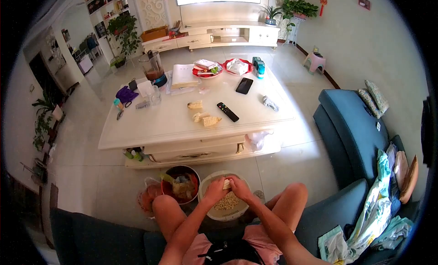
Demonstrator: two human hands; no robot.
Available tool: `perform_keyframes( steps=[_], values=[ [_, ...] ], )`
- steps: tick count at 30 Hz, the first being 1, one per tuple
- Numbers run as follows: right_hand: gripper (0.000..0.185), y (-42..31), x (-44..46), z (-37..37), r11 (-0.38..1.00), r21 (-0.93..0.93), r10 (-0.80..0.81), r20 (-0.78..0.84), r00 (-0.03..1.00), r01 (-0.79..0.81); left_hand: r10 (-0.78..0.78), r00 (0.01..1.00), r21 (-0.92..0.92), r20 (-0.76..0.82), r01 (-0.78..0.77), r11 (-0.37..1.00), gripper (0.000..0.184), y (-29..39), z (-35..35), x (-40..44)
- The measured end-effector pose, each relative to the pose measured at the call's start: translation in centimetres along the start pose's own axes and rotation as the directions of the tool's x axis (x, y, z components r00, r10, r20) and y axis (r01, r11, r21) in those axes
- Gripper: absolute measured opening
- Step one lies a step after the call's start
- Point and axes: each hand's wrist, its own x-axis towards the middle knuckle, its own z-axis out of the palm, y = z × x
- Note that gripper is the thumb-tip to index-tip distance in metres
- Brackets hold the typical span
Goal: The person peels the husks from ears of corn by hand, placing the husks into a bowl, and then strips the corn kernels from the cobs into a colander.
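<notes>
Between my knees, my left hand [215,190] and my right hand [239,188] both close around a pale corn cob [226,184], its middle showing between them. Below them sits a white plastic basket [206,183] with loose corn kernels [226,202] in its bottom. Several pale cobs lie on the coffee table, among them one cob [211,121] near its front and another cob [195,104] farther back. My fingers hide the cob's ends.
A dark-rimmed trash bin [197,177] with a bag inside stands left of the basket, beside a reddish plastic bag [148,197]. On the coffee table [150,128] are a remote [227,112], a phone [244,85] and a blender [153,68]. A blue sofa [349,132] extends right.
</notes>
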Motion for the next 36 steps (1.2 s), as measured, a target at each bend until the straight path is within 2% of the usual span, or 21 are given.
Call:
perform_keyframes(
  steps=[4,6,7,9,10,12,16,19,20,21,23,25,27,30,32,36],
  values=[
    [0.029,1.4,0.3,-0.1,0.999,0.049,0.007,-0.003,1.000,-0.007,0.015,1.000,-0.021,-0.012,-0.016,1.000,0.043,0.2,0.2,-0.1],
    [0.033,2.3,0.6,0.1,0.963,0.222,0.160,-0.022,0.987,-0.152,0.016,1.000,-0.027,-0.016,-0.017,1.000,0.043,0.4,-0.1,0.0],
    [0.033,2.7,0.7,0.2,0.963,0.223,0.160,-0.022,0.987,-0.152,0.000,1.000,-0.018,0.000,0.000,1.000,0.043,0.3,-0.1,0.1],
    [0.038,3.5,0.9,0.3,0.909,0.377,0.197,-0.006,0.980,-0.180,-0.016,1.000,-0.010,0.016,0.016,1.000,0.043,0.2,0.0,0.1],
    [0.038,3.3,0.9,0.3,0.908,0.377,0.198,-0.006,0.980,-0.181,-0.014,1.000,-0.001,0.005,0.014,1.000,0.044,-0.2,0.3,0.2],
    [0.036,2.9,1.2,0.4,0.973,0.142,0.172,0.078,0.982,-0.182,-0.011,1.000,0.010,-0.005,0.011,1.000,0.046,-0.9,0.8,0.4],
    [0.038,0.7,0.5,0.0,0.947,0.202,0.226,0.136,0.965,-0.250,-0.075,0.997,-0.032,0.033,0.076,0.997,0.058,-1.1,0.8,0.5],
    [0.038,1.2,0.6,0.0,0.965,0.153,0.192,0.134,0.972,-0.212,-0.126,0.990,-0.045,0.062,0.129,0.991,0.062,-0.7,0.4,0.6],
    [0.038,1.5,0.7,0.2,0.982,0.122,0.132,0.112,0.985,-0.145,-0.162,0.984,-0.051,0.078,0.166,0.985,0.063,-0.6,0.3,0.7],
    [0.037,1.9,0.7,0.4,0.993,0.090,0.070,0.093,0.993,-0.079,-0.162,0.984,-0.051,0.079,0.167,0.985,0.063,-0.4,0.1,0.6],
    [0.037,2.2,0.8,0.7,0.990,0.115,0.068,0.094,0.993,-0.078,-0.140,0.986,-0.052,0.094,0.145,0.988,0.065,-0.4,-0.3,0.6],
    [0.036,1.8,0.7,0.6,0.987,0.139,0.066,0.094,0.993,-0.078,-0.151,0.985,-0.090,0.088,0.159,0.983,0.064,-0.3,-0.3,0.7],
    [0.039,0.7,0.5,0.0,0.996,0.087,0.005,0.044,0.999,-0.009,-0.162,0.983,-0.129,0.082,0.172,0.977,0.064,-0.4,-0.1,0.8],
    [0.038,1.5,0.7,0.3,0.993,0.110,-0.034,-0.007,0.999,0.035,-0.108,0.992,-0.125,0.059,0.115,0.985,0.057,-1.6,0.7,1.1],
    [0.038,0.8,0.5,0.2,0.996,0.084,-0.026,-0.004,1.000,0.026,-0.046,0.997,-0.094,0.056,0.052,0.994,0.051,-1.6,0.6,1.1],
    [0.038,0.6,0.3,0.1,0.999,-0.022,0.033,0.033,0.999,-0.032,-0.084,0.992,-0.084,0.099,0.092,0.992,0.049,-1.4,0.2,0.8]
  ],
)
